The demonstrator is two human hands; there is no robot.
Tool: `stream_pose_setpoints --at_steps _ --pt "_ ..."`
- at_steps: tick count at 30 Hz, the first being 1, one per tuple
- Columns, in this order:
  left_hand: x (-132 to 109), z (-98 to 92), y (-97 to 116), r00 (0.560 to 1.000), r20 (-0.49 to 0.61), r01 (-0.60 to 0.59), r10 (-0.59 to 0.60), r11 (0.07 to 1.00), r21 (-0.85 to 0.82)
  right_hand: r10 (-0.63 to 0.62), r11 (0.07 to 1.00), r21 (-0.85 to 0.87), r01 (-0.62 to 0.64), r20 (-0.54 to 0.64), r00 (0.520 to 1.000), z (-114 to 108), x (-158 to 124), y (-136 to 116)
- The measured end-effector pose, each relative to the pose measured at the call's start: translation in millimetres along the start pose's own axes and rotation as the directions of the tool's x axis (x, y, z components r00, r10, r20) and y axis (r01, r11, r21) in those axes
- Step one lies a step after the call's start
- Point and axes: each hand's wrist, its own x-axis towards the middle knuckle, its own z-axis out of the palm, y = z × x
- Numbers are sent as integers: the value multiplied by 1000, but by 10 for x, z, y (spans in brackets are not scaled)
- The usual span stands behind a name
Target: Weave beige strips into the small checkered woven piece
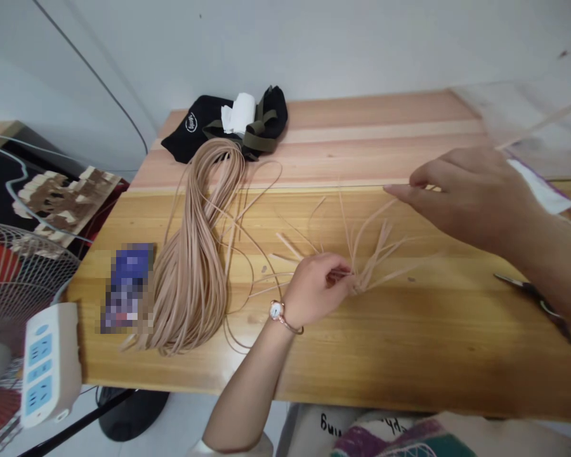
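My left hand [318,285], with a watch [276,310] on its wrist, is closed on a small bundle of thin tan weaving strips [368,270]. Their loose ends fan out on both sides of the fingers, just over the table. Higher and to the right, my right hand [461,190] is closed in a pinch. A long pale strip [542,120] passes behind it and runs off to the upper right; a bit of it shows at the fingers. Left of my hands lies a large looped hank of the same tan strips [190,273].
A black bag [200,120] with a white roll [242,113] lies at the back. Scissors [535,304] rest under my right forearm. A blurred-out blue packet [128,285] lies beside the hank. A power strip [50,365] and fan [19,279] stand left of the wooden table [409,355].
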Motion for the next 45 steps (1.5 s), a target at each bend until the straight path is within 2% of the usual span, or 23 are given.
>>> stream_pose_setpoints --at_steps 3,6,8,12,15,18,22,27,29,32,34,36,40,42,45 --pt "-1 2 3 1000 9 -3 3 1000 10 -88 992 -91 86 -21 996 -118 -59 -20" --pt "0 12 -12 1000 -1 -4 4 1000 25 -44 987 -158 32 -68 997 -228 -108 -50" --pt "-1 25 -31 1000 -18 8 -7 999 36 -27 988 -152 12 -97 995 -308 -128 -91" --pt "-4 45 -64 999 -40 22 -19 998 59 -107 993 -66 98 -151 983 -438 -153 -194" --pt "-2 38 -65 999 -35 -7 10 997 83 -124 987 -108 116 -72 990 -489 -169 -253" --pt "5 22 -54 998 -33 -45 49 992 117 -41 983 -181 41 2 999 -507 -178 -273" --pt "9 13 -47 998 -23 -53 57 987 149 -9 980 -197 2 -34 999 -482 -192 -262" --pt "3 15 -37 997 10 -72 72 981 182 48 976 -215 -41 28 998 -382 -190 -232" --pt "1 14 -31 997 16 -83 82 976 200 55 974 -220 -58 -17 998 -370 -169 -220" --pt "-2 17 -28 996 9 -94 94 972 216 37 972 -229 -50 -63 997 -444 -142 -235" --pt "-3 24 -33 995 -1 -92 95 969 228 -3 972 -236 -6 -37 999 -549 -153 -282" --pt "-3 33 -43 996 -15 -78 84 970 232 -9 973 -230 14 22 1000 -665 -200 -357" --pt "1 49 -71 996 -63 -43 57 978 206 94 982 -172 -72 124 988 -811 -394 -538" --pt "4 53 -84 994 -93 -35 53 982 188 118 988 -116 -102 144 983 -802 -498 -613" --pt "7 51 -92 991 -120 -37 53 990 134 169 986 -35 -166 139 976 -669 -588 -683"
